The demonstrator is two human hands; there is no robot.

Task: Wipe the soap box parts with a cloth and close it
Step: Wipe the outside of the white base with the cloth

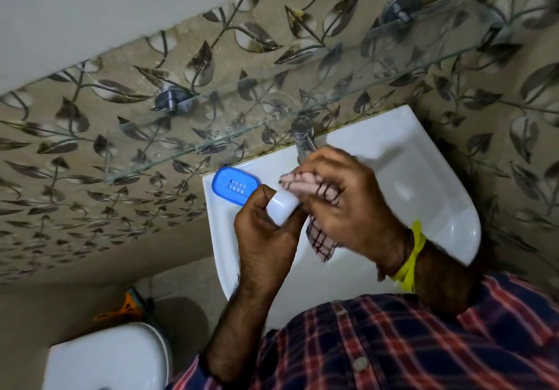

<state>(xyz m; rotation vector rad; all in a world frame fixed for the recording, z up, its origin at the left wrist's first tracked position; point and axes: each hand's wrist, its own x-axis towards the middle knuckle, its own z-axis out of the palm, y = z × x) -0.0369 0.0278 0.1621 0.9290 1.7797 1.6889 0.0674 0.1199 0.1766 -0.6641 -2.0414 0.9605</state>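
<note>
The soap box base (236, 184) is bright blue; the part (282, 208) held beside it is white. The cloth (321, 240) is pale pink with dark checks. White sink (423, 159); beige wall tiles (90, 159) with dark leaves — shirt (423, 344) navy-and-red plaid — yellow wristband (412, 256).

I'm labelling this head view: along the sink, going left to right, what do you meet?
Blue soap box part → left hand holding a white soap box part → checked cloth → right hand → yellow wrist band.
</note>
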